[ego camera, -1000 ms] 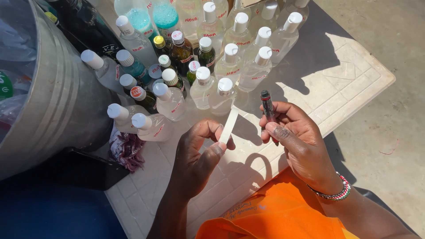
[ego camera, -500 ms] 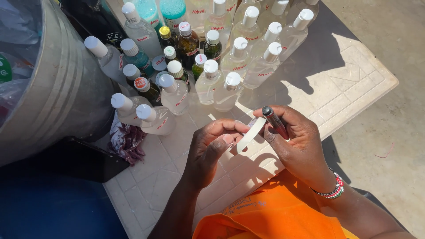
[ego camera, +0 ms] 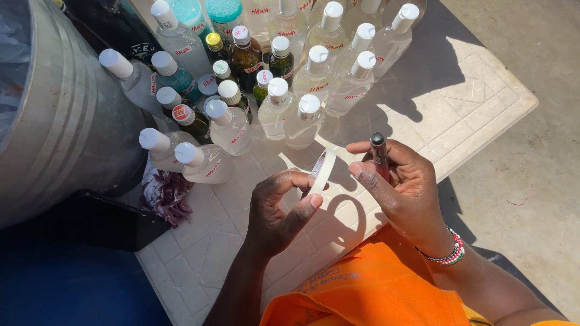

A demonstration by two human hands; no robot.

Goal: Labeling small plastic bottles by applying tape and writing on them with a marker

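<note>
Moved: both hands nearer together, tape now upright.
Left hand [ego camera: 275, 211]: pinching white tape roll [ego camera: 323, 171].
Right hand [ego camera: 408, 190]: closed around dark marker [ego camera: 379, 156].
Behind: capped bottles [ego camera: 284, 108] on counter [ego camera: 465, 108].

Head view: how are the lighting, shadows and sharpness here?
Head view: hard sunlight, crisp shadows across the pale tiled table; the clear white-capped bottles glint; the left hand and the right hand are sharp; the grey metal drum sits part-shaded.

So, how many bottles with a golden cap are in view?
1: a dark glass bottle with a golden cap, in the back cluster beside the brown glass bottle. More may be hidden beyond the top edge.
</note>
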